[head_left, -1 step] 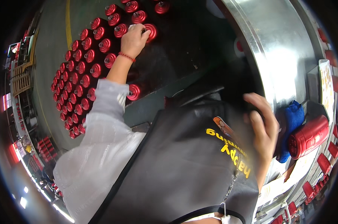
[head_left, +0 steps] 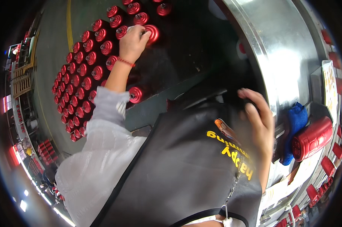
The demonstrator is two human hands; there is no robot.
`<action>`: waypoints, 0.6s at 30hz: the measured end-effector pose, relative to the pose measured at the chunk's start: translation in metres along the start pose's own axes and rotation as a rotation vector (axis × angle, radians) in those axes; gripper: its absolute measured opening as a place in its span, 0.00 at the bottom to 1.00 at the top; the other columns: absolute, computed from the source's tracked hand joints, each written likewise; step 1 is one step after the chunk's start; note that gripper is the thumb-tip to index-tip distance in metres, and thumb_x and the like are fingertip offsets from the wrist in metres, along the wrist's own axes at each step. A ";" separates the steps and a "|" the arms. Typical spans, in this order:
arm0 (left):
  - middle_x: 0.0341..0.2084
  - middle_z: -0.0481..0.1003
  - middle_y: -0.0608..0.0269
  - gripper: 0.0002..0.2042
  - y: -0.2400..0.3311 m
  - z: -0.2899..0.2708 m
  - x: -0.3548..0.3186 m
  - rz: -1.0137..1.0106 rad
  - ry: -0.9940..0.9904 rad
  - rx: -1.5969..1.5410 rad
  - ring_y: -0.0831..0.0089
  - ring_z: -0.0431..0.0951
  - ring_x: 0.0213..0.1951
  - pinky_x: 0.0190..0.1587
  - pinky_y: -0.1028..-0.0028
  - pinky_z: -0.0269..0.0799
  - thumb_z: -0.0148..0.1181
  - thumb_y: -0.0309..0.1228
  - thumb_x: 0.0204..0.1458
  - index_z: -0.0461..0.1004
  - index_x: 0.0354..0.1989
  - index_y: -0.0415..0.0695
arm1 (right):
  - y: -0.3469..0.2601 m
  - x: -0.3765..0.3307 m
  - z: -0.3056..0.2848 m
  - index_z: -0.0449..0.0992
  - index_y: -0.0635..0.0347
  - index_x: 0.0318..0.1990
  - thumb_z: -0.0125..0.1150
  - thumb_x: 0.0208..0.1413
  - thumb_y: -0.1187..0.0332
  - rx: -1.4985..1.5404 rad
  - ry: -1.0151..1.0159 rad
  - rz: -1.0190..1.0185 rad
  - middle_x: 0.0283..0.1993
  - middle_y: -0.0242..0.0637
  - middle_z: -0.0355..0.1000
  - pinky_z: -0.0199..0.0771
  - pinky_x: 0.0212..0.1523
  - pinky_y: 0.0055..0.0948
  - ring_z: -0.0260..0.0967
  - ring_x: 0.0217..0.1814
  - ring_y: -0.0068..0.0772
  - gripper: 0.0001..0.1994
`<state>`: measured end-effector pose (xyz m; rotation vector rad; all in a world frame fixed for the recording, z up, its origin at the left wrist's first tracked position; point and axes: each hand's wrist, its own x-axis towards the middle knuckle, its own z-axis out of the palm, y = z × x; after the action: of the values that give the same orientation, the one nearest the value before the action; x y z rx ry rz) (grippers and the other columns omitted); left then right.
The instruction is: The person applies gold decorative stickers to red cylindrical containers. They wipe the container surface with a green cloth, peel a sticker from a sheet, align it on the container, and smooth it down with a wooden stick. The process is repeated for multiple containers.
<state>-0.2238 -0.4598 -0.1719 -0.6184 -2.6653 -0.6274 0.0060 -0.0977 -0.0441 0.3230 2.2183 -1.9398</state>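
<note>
our left hand (head_left: 133, 39) reaches far down to the floor, where its fingers are closed around the top of a red canister (head_left: 152, 33) at the edge of the big block of red canisters (head_left: 82, 81) standing upright in tight rows. compared with the picture just before, nothing has really shifted: the hand sits on the same canister in the same spot, and the lone canister (head_left: 135, 94) below our forearm stands apart from the rows as it did. so we judge that the grip is settled and the canister is either being set into its place or is about to be lifted; we cannot tell which.

our right hand (head_left: 258, 121) hangs by the black apron (head_left: 186, 166), fingers loosely spread and blurred, holding nothing that we can see. just beside it a larger red canister (head_left: 310, 138) lies on its side next to a blue cloth (head_left: 297, 123), below the curved metal drum (head_left: 276, 56).
</note>
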 end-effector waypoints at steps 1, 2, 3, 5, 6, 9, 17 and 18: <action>0.29 0.78 0.56 0.11 0.019 -0.023 0.002 -0.065 0.052 -0.111 0.60 0.78 0.33 0.36 0.64 0.74 0.63 0.37 0.57 0.76 0.37 0.41 | 0.017 0.015 0.011 0.73 0.66 0.59 0.52 0.65 0.73 0.142 -0.020 0.131 0.56 0.39 0.73 0.70 0.39 0.20 0.66 0.39 0.21 0.16; 0.25 0.77 0.61 0.09 0.035 -0.043 0.007 -0.122 0.100 -0.228 0.67 0.77 0.30 0.34 0.69 0.73 0.63 0.35 0.57 0.77 0.36 0.41 | 0.025 0.026 0.023 0.71 0.64 0.62 0.52 0.66 0.73 0.271 -0.032 0.202 0.58 0.36 0.72 0.69 0.40 0.20 0.68 0.44 0.23 0.18; 0.25 0.76 0.66 0.09 0.048 -0.062 0.009 -0.235 0.102 -0.400 0.75 0.74 0.28 0.31 0.74 0.70 0.63 0.34 0.58 0.77 0.36 0.41 | 0.030 0.038 0.032 0.68 0.62 0.65 0.52 0.66 0.72 0.360 -0.050 0.272 0.60 0.37 0.71 0.69 0.40 0.20 0.68 0.52 0.24 0.20; 0.24 0.72 0.77 0.08 0.069 -0.092 0.011 -0.441 0.056 -0.790 0.91 0.65 0.24 0.25 0.85 0.60 0.62 0.33 0.60 0.77 0.35 0.41 | 0.051 0.056 0.044 0.66 0.63 0.67 0.53 0.65 0.73 0.397 -0.098 0.247 0.61 0.39 0.70 0.70 0.42 0.21 0.66 0.58 0.26 0.23; 0.24 0.73 0.76 0.07 0.070 -0.101 0.010 -0.533 -0.005 -0.933 0.92 0.65 0.22 0.22 0.86 0.57 0.61 0.33 0.61 0.77 0.35 0.43 | 0.051 0.060 0.050 0.65 0.62 0.68 0.52 0.65 0.73 0.399 -0.128 0.198 0.61 0.39 0.70 0.71 0.42 0.22 0.66 0.58 0.27 0.23; 0.24 0.75 0.76 0.07 0.094 -0.100 0.010 -0.587 0.023 -1.126 0.91 0.68 0.20 0.18 0.87 0.53 0.58 0.33 0.62 0.76 0.38 0.44 | 0.031 0.049 0.051 0.66 0.61 0.68 0.51 0.62 0.77 0.436 -0.271 0.134 0.57 0.33 0.70 0.71 0.43 0.25 0.66 0.54 0.23 0.25; 0.27 0.74 0.77 0.09 0.110 -0.089 0.015 -0.417 -0.018 -1.091 0.94 0.66 0.25 0.23 0.88 0.54 0.59 0.36 0.63 0.77 0.39 0.43 | 0.005 0.019 0.035 0.68 0.68 0.64 0.49 0.55 0.78 0.701 -0.184 0.274 0.51 0.39 0.73 0.74 0.39 0.28 0.70 0.40 0.28 0.26; 0.28 0.74 0.77 0.09 0.113 -0.086 0.016 -0.356 0.002 -1.073 0.94 0.66 0.27 0.24 0.88 0.54 0.59 0.36 0.64 0.78 0.40 0.43 | 0.006 0.017 0.033 0.68 0.69 0.64 0.48 0.55 0.78 0.738 -0.171 0.284 0.51 0.41 0.73 0.75 0.39 0.28 0.71 0.40 0.29 0.26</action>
<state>-0.1647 -0.4047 -0.0535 -0.3461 -2.2559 -2.1772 -0.0088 -0.1292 -0.0590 0.5061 1.2022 -2.4217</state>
